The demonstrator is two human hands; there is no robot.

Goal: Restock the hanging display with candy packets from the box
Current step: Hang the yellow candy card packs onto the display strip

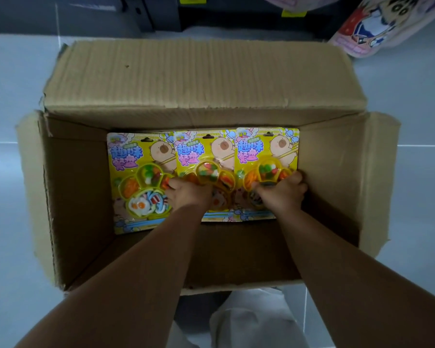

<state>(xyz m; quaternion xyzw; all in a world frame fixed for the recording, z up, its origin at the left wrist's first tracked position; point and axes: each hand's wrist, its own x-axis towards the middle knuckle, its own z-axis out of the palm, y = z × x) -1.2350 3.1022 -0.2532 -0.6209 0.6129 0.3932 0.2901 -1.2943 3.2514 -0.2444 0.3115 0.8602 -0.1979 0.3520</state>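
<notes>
Inside corrugated box (pixel 206 79), left hand (pixel 189 195), right hand (pixel 281 193) grip glossy packets (pixel 249 151).

Packets: your three yellow blister-card candy packets (pixel 129 156) lie flat, overlapping, along the far wall.
Box: brown corrugated cardboard box (pixel 76 197), flaps open.

Pale grey tiled floor (pixel 412 197), open cardboard box (pixel 204 79) standing on it, pink cartoon-print item (pixel 377 28) near its far right corner

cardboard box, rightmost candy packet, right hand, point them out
cardboard box (pixel 204 76): head view, far flap
rightmost candy packet (pixel 264 151): head view, printed card above the tray
right hand (pixel 280 193): head view, back of the hand
</notes>
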